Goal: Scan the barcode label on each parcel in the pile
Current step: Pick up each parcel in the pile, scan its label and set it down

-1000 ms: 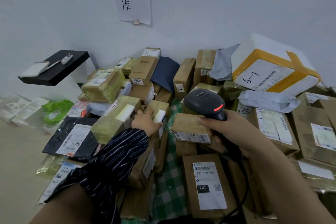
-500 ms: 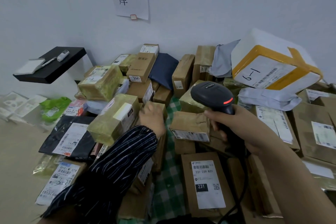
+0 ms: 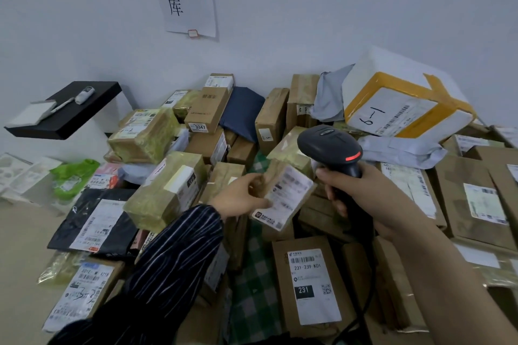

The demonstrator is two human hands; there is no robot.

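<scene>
My left hand [image 3: 241,199], in a dark striped sleeve, grips a small brown parcel [image 3: 283,196] at its left edge and holds it tilted above the pile, its white barcode label facing up. My right hand [image 3: 361,193] grips the handle of a black barcode scanner [image 3: 330,148] just right of that parcel; a red light glows on the scanner's head. The scanner's cable runs down past my right wrist. Below lies a brown box with a label marked 231 [image 3: 311,286].
Several cardboard boxes and mailer bags are heaped against the white wall. A white foam box with yellow tape [image 3: 403,103] sits at the back right. A black shelf [image 3: 67,112] juts out at left. A green checked cloth [image 3: 252,283] shows between parcels.
My left hand left the taped box at the left, moved right and picked up the small parcel, turning its label upward. The scanner hand shifted slightly right.
</scene>
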